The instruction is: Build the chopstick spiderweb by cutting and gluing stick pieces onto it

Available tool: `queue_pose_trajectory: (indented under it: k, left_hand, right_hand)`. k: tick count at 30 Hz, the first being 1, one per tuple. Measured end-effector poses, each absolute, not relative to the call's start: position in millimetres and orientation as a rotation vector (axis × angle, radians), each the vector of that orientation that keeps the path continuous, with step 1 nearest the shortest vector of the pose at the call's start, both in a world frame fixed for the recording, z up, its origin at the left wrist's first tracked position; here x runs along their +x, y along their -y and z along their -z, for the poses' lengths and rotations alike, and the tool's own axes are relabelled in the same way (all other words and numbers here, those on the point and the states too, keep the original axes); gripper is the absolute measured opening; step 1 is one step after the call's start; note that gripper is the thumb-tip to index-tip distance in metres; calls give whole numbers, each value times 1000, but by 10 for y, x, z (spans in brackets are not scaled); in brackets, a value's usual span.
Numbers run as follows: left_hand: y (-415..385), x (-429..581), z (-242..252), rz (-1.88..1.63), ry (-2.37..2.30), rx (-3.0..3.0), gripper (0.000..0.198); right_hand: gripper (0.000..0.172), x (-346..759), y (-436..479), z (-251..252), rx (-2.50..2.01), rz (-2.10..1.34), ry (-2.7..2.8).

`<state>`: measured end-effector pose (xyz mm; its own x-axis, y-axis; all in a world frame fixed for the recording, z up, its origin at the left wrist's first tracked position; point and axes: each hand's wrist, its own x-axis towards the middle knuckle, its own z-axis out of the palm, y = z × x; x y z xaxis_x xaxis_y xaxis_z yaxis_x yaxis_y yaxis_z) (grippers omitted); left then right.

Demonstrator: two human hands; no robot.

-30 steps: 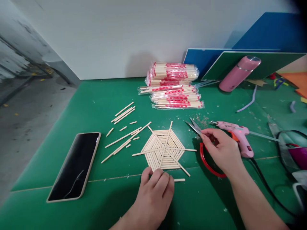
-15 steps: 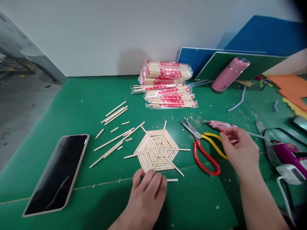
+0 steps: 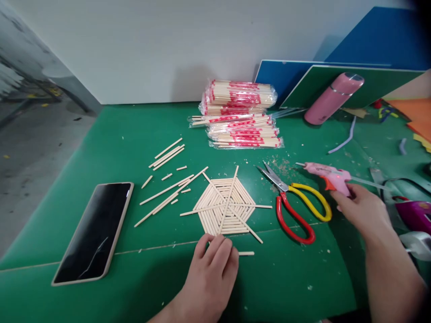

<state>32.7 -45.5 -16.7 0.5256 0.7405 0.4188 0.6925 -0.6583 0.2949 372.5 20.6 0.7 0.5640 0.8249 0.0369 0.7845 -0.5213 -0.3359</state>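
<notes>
A six-sided web of pale wooden chopsticks (image 3: 210, 215) lies flat, with crossing spokes that jut past its edges. My left hand (image 3: 215, 269) is closed at its near corner, fingers bent onto the web; the fingertips are hidden. From under that hand a loose stick (image 3: 246, 254) pokes out to the right. My right hand (image 3: 365, 208) grips a pink hot glue gun (image 3: 325, 170) by its handle, nozzle pointing left. A clear glue stick trails from its back, and an orange trigger shows in front. Scissors (image 3: 283, 186) with red and yellow handles lie open between web and gun.
Left of the web are several cut sticks (image 3: 166, 192) and short offcuts. A phone (image 3: 94, 233) lies farther left. Wrapped chopstick packs (image 3: 242, 112) are piled at the back, beside a leaning pink flask (image 3: 333, 98). Cords and a purple device (image 3: 414, 215) sit at right.
My right hand has taken the glue gun by its handle and raised it off the table. My left hand stays at the web's near corner. The whole view has shifted slightly.
</notes>
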Motion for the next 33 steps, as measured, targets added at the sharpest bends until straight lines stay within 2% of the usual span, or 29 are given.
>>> queue_pose_trajectory:
  k: [5, 10, 15, 22, 29, 33]
  left_hand:
    - [458, 331, 129, -836, -1237, 2674, 19]
    - [508, 254, 123, -810, -1150, 2721, 28]
    - [563, 153, 163, -806, -1117, 2729, 26]
    - [612, 105, 207, -814, -1100, 2714, 29]
    - [563, 119, 105, -698, -1124, 2738, 30]
    - [562, 137, 90, -729, -1127, 2745, 28]
  right_hand:
    - [36, 3574, -131, -209, -2082, -512, 1130]
    - [29, 3182, 91, -331, -1800, -964, 1090]
    - [25, 2831, 390, -295, -1623, -1368, 1351]
    - [22, 2567, 697, -280, -1750, -1354, 1636]
    - [33, 2509, 768, -230, -1851, -1288, 1895]
    - [33, 2463, 772, -211, -1838, -1308, 1893]
